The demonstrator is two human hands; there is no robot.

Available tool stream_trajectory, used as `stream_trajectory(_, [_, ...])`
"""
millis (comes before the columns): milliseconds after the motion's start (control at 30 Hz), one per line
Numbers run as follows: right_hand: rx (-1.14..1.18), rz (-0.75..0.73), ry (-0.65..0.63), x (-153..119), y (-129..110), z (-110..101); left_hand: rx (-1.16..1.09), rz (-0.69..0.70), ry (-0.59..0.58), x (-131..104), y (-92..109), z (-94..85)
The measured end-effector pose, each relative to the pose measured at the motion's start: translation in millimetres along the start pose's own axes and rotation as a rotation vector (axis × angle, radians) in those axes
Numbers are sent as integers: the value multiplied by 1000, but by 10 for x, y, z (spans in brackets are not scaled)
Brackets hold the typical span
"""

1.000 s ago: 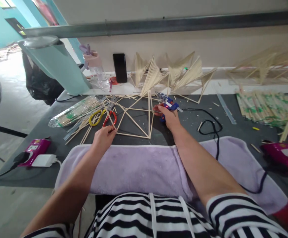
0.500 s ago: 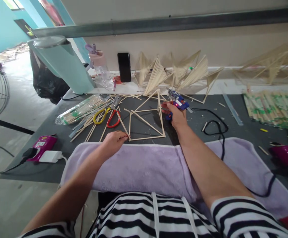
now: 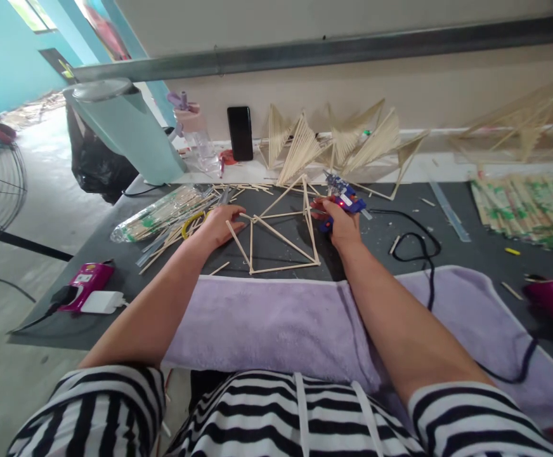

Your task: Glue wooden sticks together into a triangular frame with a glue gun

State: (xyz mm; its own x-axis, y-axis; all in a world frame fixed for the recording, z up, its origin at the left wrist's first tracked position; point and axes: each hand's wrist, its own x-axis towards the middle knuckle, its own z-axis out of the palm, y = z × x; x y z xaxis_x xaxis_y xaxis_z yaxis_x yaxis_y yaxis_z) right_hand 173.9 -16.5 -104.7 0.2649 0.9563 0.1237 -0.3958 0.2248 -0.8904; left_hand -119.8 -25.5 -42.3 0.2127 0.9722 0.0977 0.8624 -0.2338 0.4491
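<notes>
My right hand (image 3: pixel 340 219) is wrapped round a blue hot glue gun (image 3: pixel 350 202), whose nozzle end lies beside the right side of a frame of thin wooden sticks (image 3: pixel 283 238). My left hand (image 3: pixel 224 225) reaches over the table at the frame's upper left corner, fingers closed on a stick end there. One loose-looking stick (image 3: pixel 238 242) slants from the lower left corner up toward my left wrist. Scissors (image 3: pixel 191 224) lie under my left hand; a yellow handle shows, while the red one is hidden.
Loose sticks and a plastic-wrapped bundle (image 3: pixel 162 212) lie at left. Finished stick models (image 3: pixel 300 149), a phone (image 3: pixel 240 133) and a bottle (image 3: pixel 195 136) stand along the wall. The gun's black cord (image 3: pixel 412 255) loops at right. A purple towel (image 3: pixel 276 317) covers the front edge.
My left hand has left the frame's lower left corner and moved up to the upper left one, now covering the red scissor handle. My right hand keeps the glue gun almost where it was.
</notes>
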Motion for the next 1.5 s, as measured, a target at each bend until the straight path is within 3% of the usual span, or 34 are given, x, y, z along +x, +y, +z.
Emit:
stream_trajectory(133, [-12, -3, 3, 10, 12, -5, 22, 125, -119, 100, 15, 56])
stream_trajectory(267, [-32, 0, -10, 28, 22, 5, 33, 181, -151, 140, 29, 132])
stream_trajectory(467, [-41, -5, -5, 31, 30, -3, 40, 127, -101, 222, 21, 303])
stream_trajectory(733, [-63, -12, -14, 31, 59, -31, 18, 169, 4, 236, -98, 463])
stream_trajectory(1500, [-62, 48, -55, -10, 27, 19, 74, 219, -10, 325, -200, 585])
